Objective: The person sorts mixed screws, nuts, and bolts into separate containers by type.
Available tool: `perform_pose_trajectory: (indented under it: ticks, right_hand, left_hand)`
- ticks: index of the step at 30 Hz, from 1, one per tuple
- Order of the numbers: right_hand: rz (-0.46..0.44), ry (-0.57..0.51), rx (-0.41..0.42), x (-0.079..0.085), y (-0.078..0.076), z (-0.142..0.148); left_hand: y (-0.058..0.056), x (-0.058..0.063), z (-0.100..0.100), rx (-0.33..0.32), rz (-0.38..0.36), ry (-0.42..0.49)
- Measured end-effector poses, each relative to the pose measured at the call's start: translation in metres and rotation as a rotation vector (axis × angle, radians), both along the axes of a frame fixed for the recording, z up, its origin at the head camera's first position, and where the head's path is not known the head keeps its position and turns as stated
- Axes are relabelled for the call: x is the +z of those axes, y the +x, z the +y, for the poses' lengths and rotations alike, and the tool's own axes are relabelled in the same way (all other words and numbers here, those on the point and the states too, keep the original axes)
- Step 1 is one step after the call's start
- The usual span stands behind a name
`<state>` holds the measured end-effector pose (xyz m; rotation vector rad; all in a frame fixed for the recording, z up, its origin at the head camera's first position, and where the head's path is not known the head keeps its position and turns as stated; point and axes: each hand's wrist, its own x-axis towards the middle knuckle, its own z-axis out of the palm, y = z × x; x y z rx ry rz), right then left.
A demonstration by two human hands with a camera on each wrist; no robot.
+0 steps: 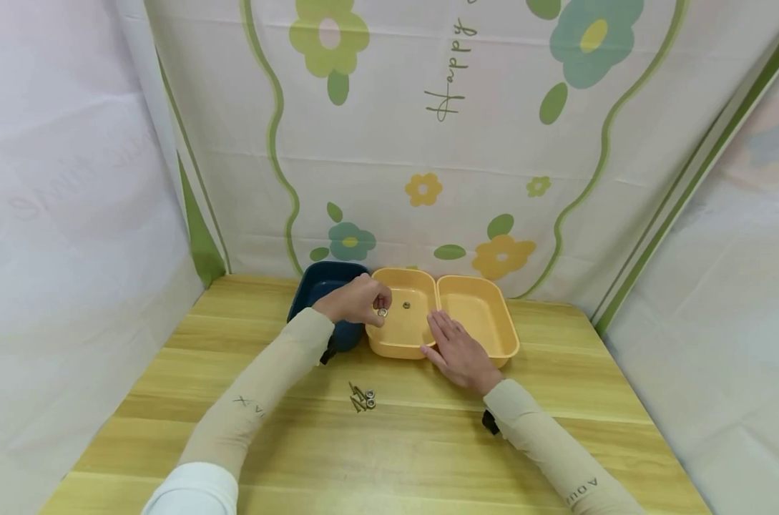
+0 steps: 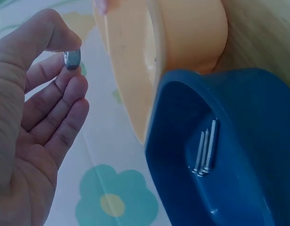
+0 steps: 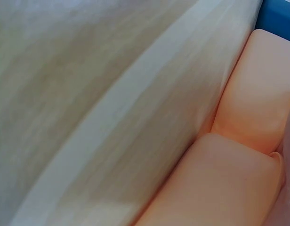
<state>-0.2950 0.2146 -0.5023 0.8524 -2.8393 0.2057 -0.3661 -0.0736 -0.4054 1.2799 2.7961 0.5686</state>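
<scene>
My left hand (image 1: 355,299) pinches a hex nut (image 1: 382,312) between thumb and index finger, over the left part of the middle yellow bin (image 1: 398,351). In the left wrist view the nut (image 2: 72,59) shows its shiny flat sides. Another nut (image 1: 406,305) lies on that bin's floor. My right hand (image 1: 461,354) rests with straight fingers over the adjoining rims of the middle bin and the right yellow bin (image 1: 507,325). Only a sliver of it shows at the edge of the right wrist view.
A dark blue bin (image 2: 239,122) at the left holds several screws (image 2: 205,149). On the wooden table (image 1: 428,458), in front of the bins, lie several screws (image 1: 357,400) beside two nuts (image 1: 370,398). A flower-printed cloth (image 1: 376,143) hangs right behind the bins.
</scene>
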Motion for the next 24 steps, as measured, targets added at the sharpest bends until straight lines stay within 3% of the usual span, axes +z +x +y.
perform_pose_trajectory:
  ticks: [6,17,24]
  right_hand:
    - [0.001,0.002,-0.001,-0.001,0.0,0.001]
    - [-0.022,0.005,-0.001,0.002,0.0,0.0]
    - [-0.045,0.018,-0.017,0.002,0.0,0.001]
  left_hand:
    - [-0.011,-0.005,0.009,0.028,-0.007,0.012]
    - [-0.016,-0.013,0.015,0.051,-0.003,-0.02]
    - [-0.016,-0.017,0.02,0.131,0.014,-0.073]
